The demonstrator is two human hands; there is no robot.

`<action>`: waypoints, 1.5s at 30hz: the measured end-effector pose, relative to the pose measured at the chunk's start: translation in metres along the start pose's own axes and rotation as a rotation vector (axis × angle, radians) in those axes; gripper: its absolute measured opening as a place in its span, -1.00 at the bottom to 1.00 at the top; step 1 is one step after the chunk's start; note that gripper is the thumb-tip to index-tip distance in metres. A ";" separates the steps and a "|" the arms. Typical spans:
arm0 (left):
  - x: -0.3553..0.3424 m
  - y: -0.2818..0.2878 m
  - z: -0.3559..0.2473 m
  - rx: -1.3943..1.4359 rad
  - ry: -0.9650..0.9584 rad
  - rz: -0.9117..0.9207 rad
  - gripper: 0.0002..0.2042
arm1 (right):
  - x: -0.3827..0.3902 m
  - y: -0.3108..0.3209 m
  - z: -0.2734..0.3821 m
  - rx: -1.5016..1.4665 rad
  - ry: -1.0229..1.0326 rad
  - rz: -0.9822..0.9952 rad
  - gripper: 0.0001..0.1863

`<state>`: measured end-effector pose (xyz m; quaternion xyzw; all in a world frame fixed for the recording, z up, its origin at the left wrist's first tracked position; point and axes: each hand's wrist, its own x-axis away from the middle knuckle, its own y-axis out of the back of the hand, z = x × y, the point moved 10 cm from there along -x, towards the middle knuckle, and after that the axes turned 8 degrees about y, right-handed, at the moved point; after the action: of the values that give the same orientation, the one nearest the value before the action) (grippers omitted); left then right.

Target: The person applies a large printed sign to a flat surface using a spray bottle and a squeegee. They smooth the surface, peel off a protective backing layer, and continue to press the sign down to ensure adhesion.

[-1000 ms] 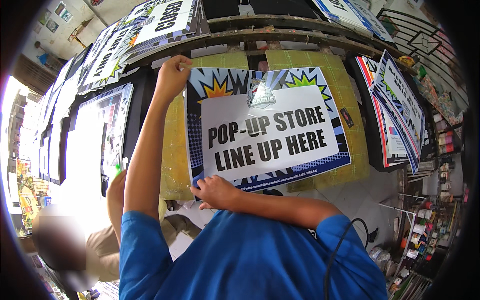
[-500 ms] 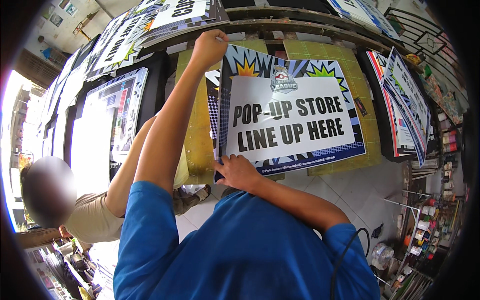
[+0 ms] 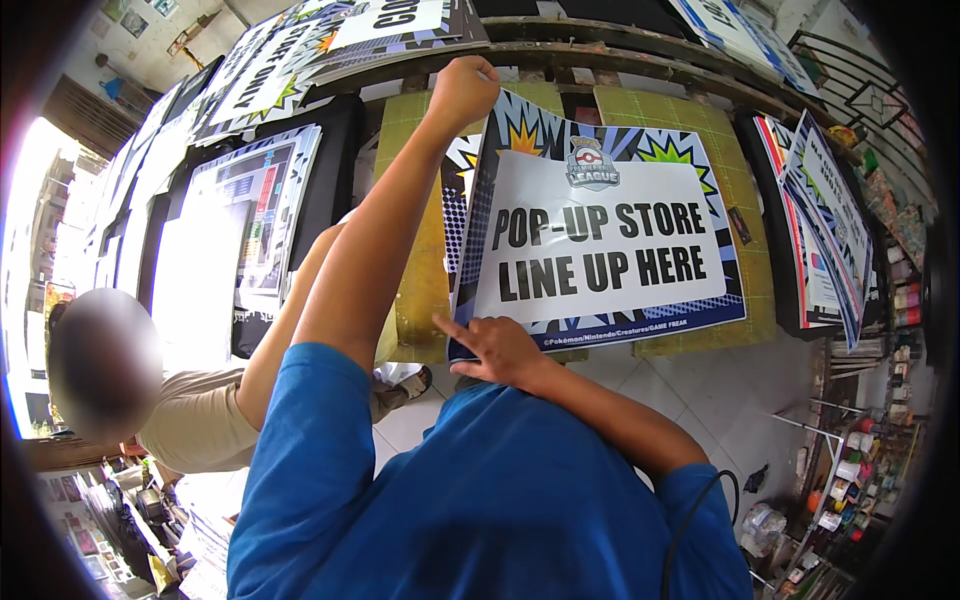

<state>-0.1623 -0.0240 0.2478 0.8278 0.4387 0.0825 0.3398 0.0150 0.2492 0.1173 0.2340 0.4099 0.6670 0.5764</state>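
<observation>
A large printed sign with a white panel, bold black letters and a comic-burst border lies in front of me. My left hand is closed at its far left corner, fingers pinched on the edge. At the near left corner rests my right hand, its index finger stretched past the sign's left edge and its thumb apart. The left side of the sign curves up slightly. Part of another patterned sheet shows beneath that side. Below both are yellow-green cutting mats.
Printed sheets lie on a black surface at left. More signs are stacked at right, others beyond a wooden rail. A person is close on my left. A rack with small containers stands at lower right.
The whole view has shifted, so the sign and both hands appear farther right. My right index finger has stretched out past the sign's edge. My left hand keeps the far corner.
</observation>
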 end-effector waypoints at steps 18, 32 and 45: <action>0.010 -0.002 -0.025 0.014 0.012 -0.008 -0.80 | 0.041 -0.012 -0.048 -0.360 -0.140 -0.489 -0.78; 0.011 -0.002 0.021 0.048 0.197 -0.071 -0.85 | 0.115 0.004 -0.069 -0.348 -0.590 -0.463 -0.81; -0.023 -0.016 0.040 -0.063 0.147 -0.096 -0.84 | 0.097 -0.004 -0.044 -0.176 -0.476 -0.205 -0.76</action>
<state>-0.1690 -0.0551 0.2115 0.7864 0.4986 0.1404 0.3364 -0.0388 0.3298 0.0738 0.2905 0.2247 0.5644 0.7393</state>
